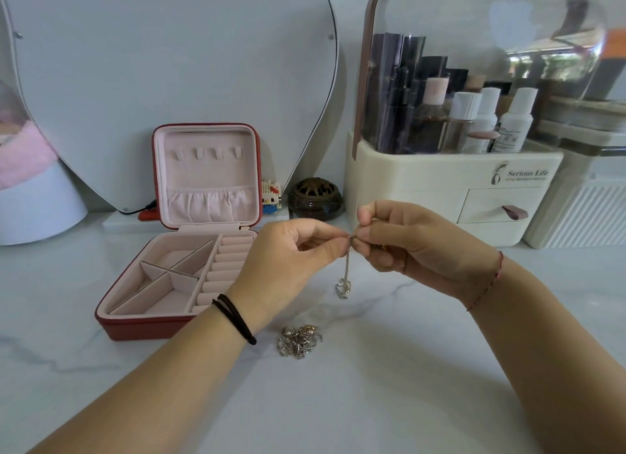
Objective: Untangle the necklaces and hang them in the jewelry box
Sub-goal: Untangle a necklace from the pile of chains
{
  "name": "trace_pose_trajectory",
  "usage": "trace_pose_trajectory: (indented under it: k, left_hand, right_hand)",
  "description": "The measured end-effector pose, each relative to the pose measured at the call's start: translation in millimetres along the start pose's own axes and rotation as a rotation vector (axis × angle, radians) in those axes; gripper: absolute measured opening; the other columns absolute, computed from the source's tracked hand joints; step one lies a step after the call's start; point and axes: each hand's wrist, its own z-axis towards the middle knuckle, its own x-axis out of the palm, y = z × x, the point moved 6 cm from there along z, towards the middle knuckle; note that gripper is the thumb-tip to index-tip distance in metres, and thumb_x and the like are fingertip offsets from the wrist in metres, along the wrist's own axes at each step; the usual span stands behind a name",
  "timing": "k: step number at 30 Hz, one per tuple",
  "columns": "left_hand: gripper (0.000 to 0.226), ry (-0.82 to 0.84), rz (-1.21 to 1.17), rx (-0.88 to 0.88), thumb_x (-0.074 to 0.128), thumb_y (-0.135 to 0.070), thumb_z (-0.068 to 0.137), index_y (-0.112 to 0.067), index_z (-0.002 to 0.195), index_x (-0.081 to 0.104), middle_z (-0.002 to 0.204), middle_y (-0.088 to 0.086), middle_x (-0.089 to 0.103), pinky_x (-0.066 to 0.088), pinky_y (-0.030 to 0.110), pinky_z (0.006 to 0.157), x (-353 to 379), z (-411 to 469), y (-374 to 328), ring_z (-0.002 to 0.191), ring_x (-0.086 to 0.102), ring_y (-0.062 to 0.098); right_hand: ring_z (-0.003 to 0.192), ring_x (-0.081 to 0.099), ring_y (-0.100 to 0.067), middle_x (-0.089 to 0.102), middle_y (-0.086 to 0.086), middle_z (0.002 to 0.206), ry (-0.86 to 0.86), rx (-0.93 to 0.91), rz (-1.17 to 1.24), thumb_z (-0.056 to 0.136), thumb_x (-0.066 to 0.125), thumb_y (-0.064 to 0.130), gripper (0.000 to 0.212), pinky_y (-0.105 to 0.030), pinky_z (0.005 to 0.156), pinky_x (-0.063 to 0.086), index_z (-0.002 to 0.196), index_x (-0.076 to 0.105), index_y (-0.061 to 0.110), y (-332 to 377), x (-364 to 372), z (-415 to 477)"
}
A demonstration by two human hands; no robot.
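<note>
Head view, looking down at a white marble desk [372, 402]. Both hands up above it, close together, fingertips nearly touching. Left hand [288, 260] pinches the top of a thin silver necklace [345, 277] btwn thumb and forefinger; right hand [406, 247] pinches the same end from the other side, w/ sth small and dark tucked under its fingers, can't tell what. Chain hangs straight down from the pinch and its bunched lower end sits at or just above the desk, can't tell which.

Nearer the person, just right of the left wrist, a tangled pile of necklaces [299, 341] lies on the desk, silver and gold bits mixed, apart from the hanging chain.

Jewelry box [176, 260] is left of the hands, red outside, pink lining, lid open and standing upright. Four small hooks [206, 153] in a row inside the lid, nothing on them, gathered pocket below. Bottom tray has dividers and ring rolls.

Black hair tie [235, 318] on left wrist, thin red string [491, 280] on right wrist.

Behind: cream cosmetics organizer [454, 196] w/ clear lid and bottles at right, dark round incense burner [316, 199] btwn it and the box, heart-shaped mirror [169, 64] at the back.
</note>
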Motion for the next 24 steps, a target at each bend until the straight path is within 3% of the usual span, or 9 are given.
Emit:
trace_pose_trajectory:
  k: [6, 10, 12, 16, 21, 24]
  left_hand:
    - [0.003, -0.034, -0.030, -0.036, 0.070, -0.015, 0.080, -0.014, 0.081, 0.072, 0.074, -0.001, 0.072, 0.047, 0.011, 0.070, -2, 2, 7, 0.072, 0.063, 0.005]
    - [0.007, 0.009, -0.143, -0.095, 0.065, -0.013, 0.084, -0.008, 0.086, 0.069, 0.074, -0.002, 0.070, 0.047, 0.011, 0.071, 0, 3, 11, 0.073, 0.064, 0.002]
    - [0.008, 0.038, -0.167, -0.117, 0.063, -0.013, 0.085, -0.007, 0.088, 0.068, 0.074, -0.002, 0.069, 0.046, 0.010, 0.071, 3, 2, 12, 0.072, 0.063, 0.001]
    - [0.008, 0.079, -0.106, -0.141, 0.063, -0.014, 0.085, -0.011, 0.087, 0.070, 0.074, -0.003, 0.070, 0.047, 0.011, 0.073, 6, 1, 14, 0.073, 0.064, 0.000]
    - [0.009, 0.038, -0.029, -0.153, 0.066, -0.010, 0.084, -0.017, 0.079, 0.069, 0.068, -0.007, 0.069, 0.048, 0.012, 0.071, 4, 1, 16, 0.069, 0.062, 0.001]
    - [0.011, 0.026, -0.097, -0.180, 0.063, -0.008, 0.085, -0.014, 0.077, 0.068, 0.064, -0.008, 0.066, 0.048, 0.016, 0.072, 3, 1, 16, 0.065, 0.059, 0.002]
  right_hand:
    - [0.049, 0.039, -0.009, 0.052, -0.006, 0.065, -0.017, 0.002, -0.103, 0.088, 0.055, 0.000, 0.009, -0.016, 0.047, 0.034, 0.092, 0.059, 0.007, -1, -2, 0]
    - [0.051, 0.032, -0.008, 0.041, -0.002, 0.063, -0.065, 0.023, -0.214, 0.085, 0.061, 0.014, 0.022, -0.015, 0.047, 0.032, 0.101, 0.067, 0.000, -4, -7, 1]
    - [0.050, 0.031, -0.007, 0.037, 0.000, 0.059, -0.092, 0.022, -0.255, 0.081, 0.064, 0.019, 0.027, -0.015, 0.047, 0.031, 0.099, 0.067, -0.001, -4, -9, 1]
    - [0.048, 0.034, -0.005, 0.041, 0.005, 0.054, -0.147, 0.009, -0.319, 0.082, 0.068, 0.015, 0.013, -0.014, 0.048, 0.033, 0.089, 0.067, 0.003, -4, -12, 0]
    - [0.051, 0.037, -0.008, 0.044, 0.000, 0.056, -0.151, -0.001, -0.324, 0.083, 0.067, 0.012, 0.006, -0.017, 0.052, 0.036, 0.081, 0.066, 0.007, -4, -9, 1]
    - [0.049, 0.035, -0.007, 0.043, 0.004, 0.054, -0.151, 0.012, -0.338, 0.084, 0.066, 0.013, 0.006, -0.016, 0.050, 0.035, 0.082, 0.065, 0.007, -4, -8, 0]
